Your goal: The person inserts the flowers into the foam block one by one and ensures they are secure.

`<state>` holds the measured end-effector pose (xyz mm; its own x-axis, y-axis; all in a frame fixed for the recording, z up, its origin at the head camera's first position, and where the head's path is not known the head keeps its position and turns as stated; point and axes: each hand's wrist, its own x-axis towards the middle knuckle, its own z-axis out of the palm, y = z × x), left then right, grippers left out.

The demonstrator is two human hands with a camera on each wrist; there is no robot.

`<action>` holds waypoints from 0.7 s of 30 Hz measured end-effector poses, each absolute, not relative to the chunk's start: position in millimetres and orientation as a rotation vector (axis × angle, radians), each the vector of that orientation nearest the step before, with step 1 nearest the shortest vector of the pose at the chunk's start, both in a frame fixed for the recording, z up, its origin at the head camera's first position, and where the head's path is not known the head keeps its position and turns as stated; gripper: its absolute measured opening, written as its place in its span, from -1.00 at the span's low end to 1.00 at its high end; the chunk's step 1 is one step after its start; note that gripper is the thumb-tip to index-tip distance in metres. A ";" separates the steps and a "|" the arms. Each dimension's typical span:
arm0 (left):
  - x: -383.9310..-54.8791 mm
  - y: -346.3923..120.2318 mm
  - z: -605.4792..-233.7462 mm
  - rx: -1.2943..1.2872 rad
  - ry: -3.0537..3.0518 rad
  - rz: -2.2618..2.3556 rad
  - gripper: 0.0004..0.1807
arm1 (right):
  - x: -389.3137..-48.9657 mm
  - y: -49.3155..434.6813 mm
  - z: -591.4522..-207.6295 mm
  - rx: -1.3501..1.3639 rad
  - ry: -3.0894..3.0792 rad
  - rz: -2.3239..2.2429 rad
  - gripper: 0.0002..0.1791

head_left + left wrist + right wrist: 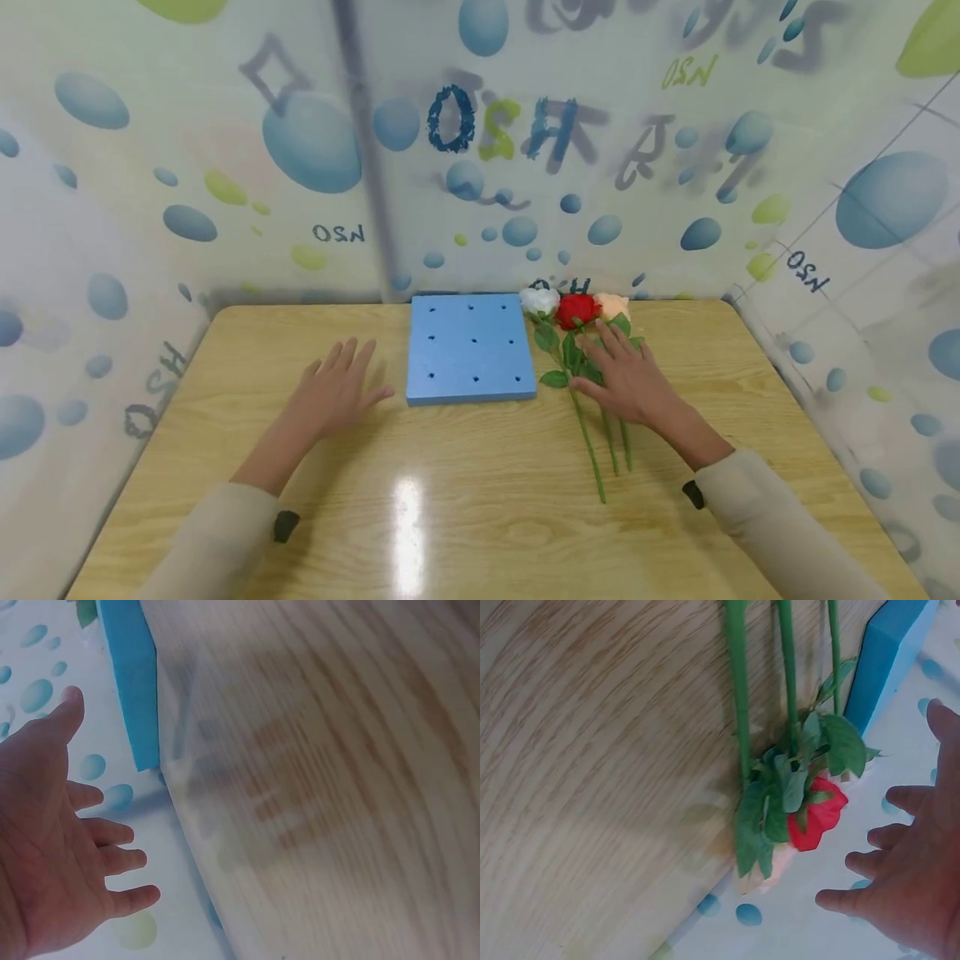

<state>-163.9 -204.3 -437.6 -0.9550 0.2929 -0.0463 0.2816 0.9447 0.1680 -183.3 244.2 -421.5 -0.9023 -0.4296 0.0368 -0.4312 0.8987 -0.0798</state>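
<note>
Left hand (333, 392), head view: fingers straight, thumb held out, nothing in grasp; placed to the left of the blue board (453, 358). Right hand (626, 379): fingers straight and parted, gripping nothing, over stems and leaves; contact with them cannot be told. Board lies flat near the far edge of the wood-grain surface (337, 525), nine small holes in three rows. Just beside its right side lie white flower (540, 301), red flower (577, 311) and peach flower (612, 306), heads at the far end, green stems (587, 442) running nearward.

Left wrist view: palm visible, fingers apart, empty; board's edge near.

Right wrist view: fingers extended and separated, empty; red head, leaves and three stems beside the board's edge.
</note>
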 end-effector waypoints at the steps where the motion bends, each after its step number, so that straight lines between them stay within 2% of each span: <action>1: -165.5 -203.0 -437.0 0.442 3.026 0.252 -0.10 | -184.3 245.6 -421.7 0.679 -3.049 0.144 -0.17; 11: -179.8 -192.9 -438.3 0.360 2.997 0.381 -0.12 | -195.1 261.1 -422.1 0.516 -3.141 0.274 -0.16; 21: -191.0 -184.7 -441.1 0.196 2.899 0.805 -0.17 | -208.6 275.2 -420.0 0.173 -3.192 0.729 -0.18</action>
<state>-191.0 -184.7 -441.1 -0.9835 0.1585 -0.0868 0.0910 0.8494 0.5198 -208.6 275.2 -420.0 -0.9850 -0.1325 -0.1102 -0.0716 0.8962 -0.4379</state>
